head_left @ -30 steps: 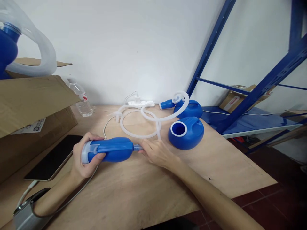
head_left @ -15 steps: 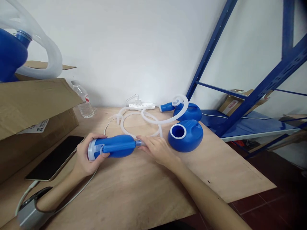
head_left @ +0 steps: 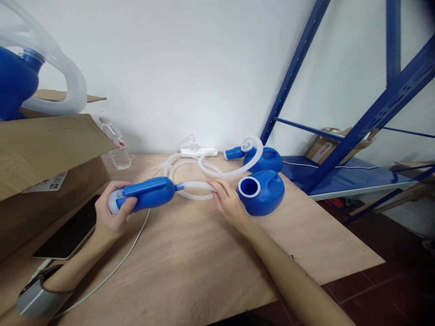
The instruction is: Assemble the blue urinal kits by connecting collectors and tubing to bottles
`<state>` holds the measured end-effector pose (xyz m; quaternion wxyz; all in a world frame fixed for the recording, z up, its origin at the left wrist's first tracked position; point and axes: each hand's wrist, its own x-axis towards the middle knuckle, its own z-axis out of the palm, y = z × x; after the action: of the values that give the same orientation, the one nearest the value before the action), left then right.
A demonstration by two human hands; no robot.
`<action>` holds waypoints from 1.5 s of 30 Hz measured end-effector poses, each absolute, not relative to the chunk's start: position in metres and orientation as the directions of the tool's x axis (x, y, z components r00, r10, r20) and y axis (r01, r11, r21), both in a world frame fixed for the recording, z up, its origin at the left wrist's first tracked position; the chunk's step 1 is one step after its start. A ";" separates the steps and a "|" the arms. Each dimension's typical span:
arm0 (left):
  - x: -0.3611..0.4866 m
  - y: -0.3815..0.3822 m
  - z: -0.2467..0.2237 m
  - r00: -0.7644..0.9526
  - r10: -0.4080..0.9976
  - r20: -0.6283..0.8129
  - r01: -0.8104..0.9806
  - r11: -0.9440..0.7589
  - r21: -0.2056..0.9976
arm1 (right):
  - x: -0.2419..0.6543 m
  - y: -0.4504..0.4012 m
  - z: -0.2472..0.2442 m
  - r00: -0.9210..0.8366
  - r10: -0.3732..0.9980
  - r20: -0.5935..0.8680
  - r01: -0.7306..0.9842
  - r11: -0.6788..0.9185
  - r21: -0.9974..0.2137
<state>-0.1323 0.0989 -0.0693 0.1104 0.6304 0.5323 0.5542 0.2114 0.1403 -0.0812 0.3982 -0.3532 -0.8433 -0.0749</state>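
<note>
My left hand [head_left: 113, 210] is wrapped round the white-rimmed end of a blue plastic piece [head_left: 152, 194], held above the table and tilted slightly up to the right. From its narrow tip a translucent tube [head_left: 195, 185] runs right to my right hand [head_left: 228, 201], whose fingers pinch it. Just right of that hand sits a blue jug [head_left: 268, 194] with a round white-rimmed opening. Behind it lies a second blue jug [head_left: 272, 160] with a smaller blue piece [head_left: 234, 153] and a curled tube [head_left: 239, 171] that loops over the table.
A cardboard box [head_left: 44, 154] stands at the left, with a blue container [head_left: 16, 81] and thick tube above it. Near it are a phone [head_left: 70, 233] and a water bottle [head_left: 118, 147]. A power strip [head_left: 200, 152] lies by the wall; a blue shelf [head_left: 353, 174] stands right.
The blue piece has moved left and tilted up in my left hand. My right hand has slid away from its tip, along the tube, which now shows between them.
</note>
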 end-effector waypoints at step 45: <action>-0.129 0.096 -0.053 -0.336 0.806 0.488 0.326 -0.386 0.863 | 0.204 0.149 -0.069 -0.104 0.828 0.552 0.291 0.556 -0.779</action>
<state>-0.1290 0.0959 -0.0530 0.1901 0.5439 0.5203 0.6304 0.2044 0.1494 -0.0692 0.5370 -0.3997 -0.6996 0.2498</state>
